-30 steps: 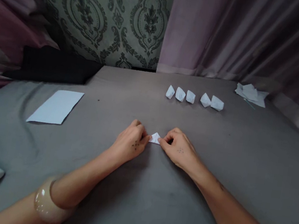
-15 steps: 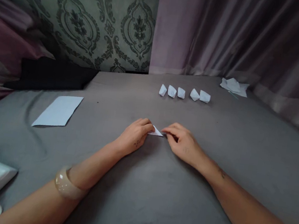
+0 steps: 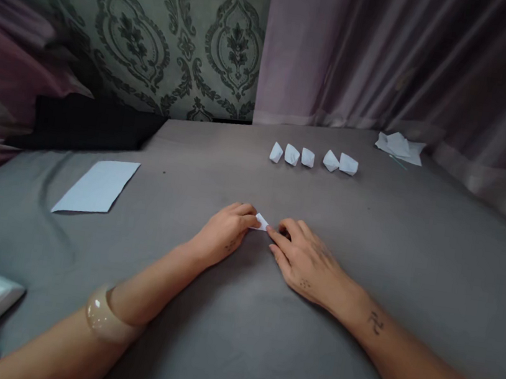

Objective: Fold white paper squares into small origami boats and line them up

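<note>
A small folded white paper piece (image 3: pixel 261 222) lies on the grey cloth surface (image 3: pixel 232 337) between my hands. My left hand (image 3: pixel 224 234) curls its fingers over the piece's left end and pinches it. My right hand (image 3: pixel 304 260) lies low on the cloth with fingers pressed together on the piece's right end, covering most of it. A pale bangle (image 3: pixel 103 319) sits on my left forearm.
Several folded white paper shapes (image 3: pixel 314 158) stand in a row further back. A flat white sheet (image 3: pixel 97 186) lies at the left. Crumpled paper scraps (image 3: pixel 400 147) sit at the back right by the curtain. A dark cloth (image 3: pixel 88 122) lies back left.
My right hand has turned flatter and slid left over the paper piece, so less of it shows. The left hand holds its place.
</note>
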A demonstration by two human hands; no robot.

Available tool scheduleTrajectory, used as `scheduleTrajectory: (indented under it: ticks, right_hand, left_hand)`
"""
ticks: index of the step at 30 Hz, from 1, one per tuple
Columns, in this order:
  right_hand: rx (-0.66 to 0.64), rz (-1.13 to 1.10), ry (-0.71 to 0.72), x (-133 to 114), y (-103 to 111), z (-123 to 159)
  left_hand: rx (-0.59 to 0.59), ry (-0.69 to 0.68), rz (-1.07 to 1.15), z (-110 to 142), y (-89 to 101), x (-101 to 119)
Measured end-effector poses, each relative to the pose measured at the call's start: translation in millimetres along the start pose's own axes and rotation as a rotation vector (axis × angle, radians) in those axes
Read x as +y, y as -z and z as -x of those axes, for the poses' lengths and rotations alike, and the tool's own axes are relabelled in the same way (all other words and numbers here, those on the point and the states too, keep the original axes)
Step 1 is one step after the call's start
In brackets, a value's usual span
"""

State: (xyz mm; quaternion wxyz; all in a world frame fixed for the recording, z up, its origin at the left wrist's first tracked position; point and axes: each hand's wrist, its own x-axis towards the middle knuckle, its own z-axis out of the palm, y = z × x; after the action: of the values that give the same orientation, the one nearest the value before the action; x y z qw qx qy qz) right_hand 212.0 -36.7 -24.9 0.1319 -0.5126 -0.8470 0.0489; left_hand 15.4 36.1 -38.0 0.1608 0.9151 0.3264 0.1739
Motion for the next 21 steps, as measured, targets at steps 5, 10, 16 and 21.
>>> scheduleTrajectory:
  ticks: [5, 10, 16, 21]
  right_hand:
    - [0.033, -0.075, -0.051, -3, 2, -4]
    - [0.150, -0.282, -0.074, -15, -3, -16]
    - [0.124, -0.145, -0.104, -34, -18, -17]
    - [0.058, 0.018, -0.044, -36, -20, -17]
  left_hand:
    - [-0.032, -0.021, -0.049, 2, 1.4, 3]
    - [0.018, -0.008, -0.001, 2, 0.1, 3]
    - [0.146, 0.105, 0.152, 0, -7.3, -4]
    - [0.215, 0.322, 0.286, -3, -8.4, -7]
